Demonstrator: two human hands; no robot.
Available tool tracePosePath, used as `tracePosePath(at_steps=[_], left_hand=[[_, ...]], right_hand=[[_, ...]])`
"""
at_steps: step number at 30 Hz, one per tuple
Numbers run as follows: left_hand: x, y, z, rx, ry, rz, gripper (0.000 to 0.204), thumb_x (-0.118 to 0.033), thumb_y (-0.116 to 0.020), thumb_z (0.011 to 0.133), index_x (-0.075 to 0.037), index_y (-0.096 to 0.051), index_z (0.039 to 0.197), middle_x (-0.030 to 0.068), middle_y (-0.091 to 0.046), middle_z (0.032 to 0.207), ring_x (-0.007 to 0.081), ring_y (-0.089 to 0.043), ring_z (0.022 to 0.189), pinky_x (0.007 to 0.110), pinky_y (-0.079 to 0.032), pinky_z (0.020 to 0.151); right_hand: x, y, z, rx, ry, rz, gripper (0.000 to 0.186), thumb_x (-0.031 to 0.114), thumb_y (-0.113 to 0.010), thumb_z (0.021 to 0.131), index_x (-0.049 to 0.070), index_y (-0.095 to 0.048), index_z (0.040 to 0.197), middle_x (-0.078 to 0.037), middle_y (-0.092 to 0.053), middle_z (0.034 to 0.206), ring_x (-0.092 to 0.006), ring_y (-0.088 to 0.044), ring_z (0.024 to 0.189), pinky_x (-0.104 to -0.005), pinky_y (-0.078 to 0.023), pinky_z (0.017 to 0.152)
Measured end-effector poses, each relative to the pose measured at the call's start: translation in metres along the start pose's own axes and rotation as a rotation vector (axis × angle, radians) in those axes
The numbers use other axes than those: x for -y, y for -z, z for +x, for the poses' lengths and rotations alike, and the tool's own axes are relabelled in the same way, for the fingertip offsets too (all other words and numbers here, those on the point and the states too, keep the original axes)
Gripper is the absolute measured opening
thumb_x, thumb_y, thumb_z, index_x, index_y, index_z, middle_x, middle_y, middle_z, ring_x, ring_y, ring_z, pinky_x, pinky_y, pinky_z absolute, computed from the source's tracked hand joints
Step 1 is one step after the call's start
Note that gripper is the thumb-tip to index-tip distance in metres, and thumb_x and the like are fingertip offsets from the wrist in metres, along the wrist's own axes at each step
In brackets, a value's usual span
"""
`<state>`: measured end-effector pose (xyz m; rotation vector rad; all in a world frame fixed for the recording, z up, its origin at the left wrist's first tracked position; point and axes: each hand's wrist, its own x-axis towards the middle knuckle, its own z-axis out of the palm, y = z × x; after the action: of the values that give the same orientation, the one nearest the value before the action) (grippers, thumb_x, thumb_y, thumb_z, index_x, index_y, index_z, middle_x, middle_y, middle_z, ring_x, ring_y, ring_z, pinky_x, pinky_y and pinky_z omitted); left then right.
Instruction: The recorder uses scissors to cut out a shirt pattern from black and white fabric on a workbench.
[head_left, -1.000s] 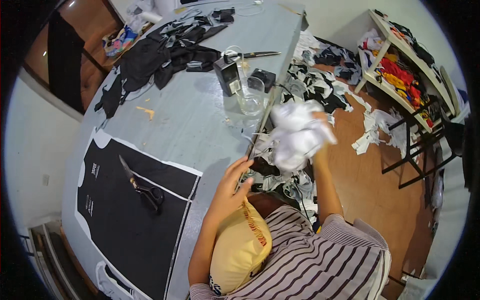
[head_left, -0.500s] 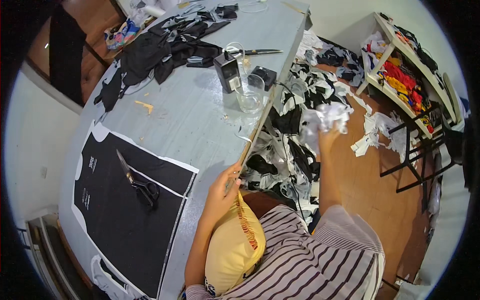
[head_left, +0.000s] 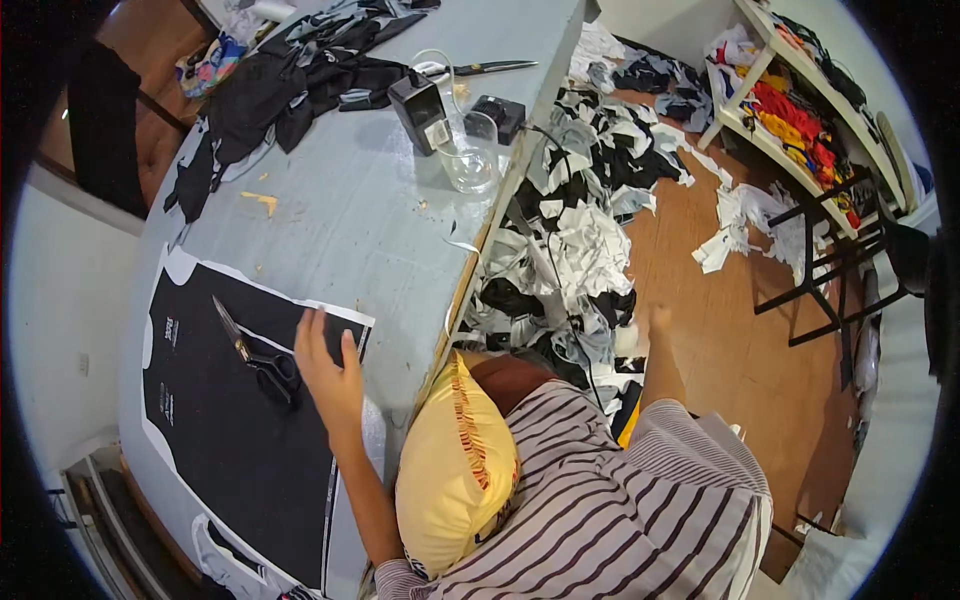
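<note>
A black fabric piece with a white border [head_left: 240,470] lies flat on the near left of the table. My left hand [head_left: 335,378] is over its right edge, fingers apart and holding nothing. Just left of that hand, black-handled scissors [head_left: 242,348] rest on the fabric, blades pointing away. My right hand [head_left: 658,318] hangs beside the table above the floor, at the edge of a scrap pile; its fingers are too small and blurred to read. Crumpled white scraps [head_left: 592,245] lie on top of the pile [head_left: 610,140].
A yellow pillow [head_left: 445,475] sits against the table edge [head_left: 452,318]. Farther back are a black box-shaped device [head_left: 418,110], a clear container [head_left: 472,172], another pair of scissors [head_left: 490,68] and heaped dark fabric [head_left: 265,105]. Right stand a black chair [head_left: 885,265] and a shelf of cloth [head_left: 790,125].
The white scraps have left my right hand and lie on the pile; that hand is lower and nearer. My left hand moved left from the table edge to over the black fabric.
</note>
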<state>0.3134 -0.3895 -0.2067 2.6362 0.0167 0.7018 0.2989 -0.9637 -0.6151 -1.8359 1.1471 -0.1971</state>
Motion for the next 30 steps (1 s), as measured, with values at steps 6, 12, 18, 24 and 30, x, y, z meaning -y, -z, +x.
tracePosePath(at_steps=[6, 12, 18, 24, 30], left_hand=[[-0.036, -0.021, -0.022, 0.454, -0.058, 0.044, 0.051, -0.037, -0.060, 0.083, -0.003, -0.054, 0.119, 0.0207, -0.050, 0.125, 0.0387, -0.040, 0.123, 0.050, -0.026, 0.104], [-0.034, -0.016, -0.029, 0.438, -0.218, -0.369, 0.050, -0.030, -0.054, 0.090, -0.009, -0.044, 0.134, 0.0158, -0.038, 0.140, 0.0328, -0.033, 0.131, 0.049, -0.022, 0.107], [-0.007, -0.022, -0.036, 0.238, 0.207, 0.415, 0.054, -0.034, -0.050, 0.089, -0.001, -0.044, 0.130, 0.0203, -0.038, 0.138, 0.0360, -0.032, 0.131, 0.057, -0.023, 0.103], [0.012, -0.007, -0.051, 0.498, 0.322, -0.639, 0.039, -0.022, -0.049, 0.092, -0.005, -0.050, 0.127, 0.0152, -0.038, 0.141, 0.0339, -0.032, 0.132, 0.053, -0.021, 0.107], [0.003, -0.033, -0.027, 0.099, 0.194, 0.162, 0.057, -0.038, -0.047, 0.091, -0.006, -0.037, 0.137, 0.0125, -0.037, 0.142, 0.0320, -0.029, 0.134, 0.052, -0.021, 0.108]], right_hand=[[0.124, -0.011, 0.003, -0.449, 0.449, 0.570, 0.017, 0.007, -0.049, 0.086, 0.000, -0.063, 0.093, -0.011, -0.062, 0.086, -0.0195, -0.059, 0.077, -0.0303, -0.047, 0.071], [0.351, -0.007, -0.192, -0.124, 0.548, 1.176, 0.010, 0.003, -0.048, 0.087, 0.001, -0.057, 0.087, -0.010, -0.059, 0.082, -0.0167, -0.055, 0.074, -0.0279, -0.046, 0.069], [0.405, -0.034, -0.368, 1.020, 1.514, 0.582, 0.022, 0.009, -0.051, 0.088, 0.001, -0.057, 0.108, -0.022, -0.061, 0.098, -0.0321, -0.059, 0.092, -0.0375, -0.044, 0.086], [0.379, -0.056, -0.383, 0.498, 1.389, -0.586, 0.063, 0.030, -0.056, 0.087, -0.006, -0.035, 0.133, -0.031, -0.033, 0.137, -0.0444, -0.026, 0.131, -0.0538, -0.018, 0.107], [0.372, -0.027, -0.362, 0.330, 1.400, -0.372, 0.062, 0.027, -0.059, 0.086, -0.005, -0.035, 0.134, -0.033, -0.024, 0.141, -0.0492, -0.015, 0.133, -0.0566, -0.012, 0.107]])
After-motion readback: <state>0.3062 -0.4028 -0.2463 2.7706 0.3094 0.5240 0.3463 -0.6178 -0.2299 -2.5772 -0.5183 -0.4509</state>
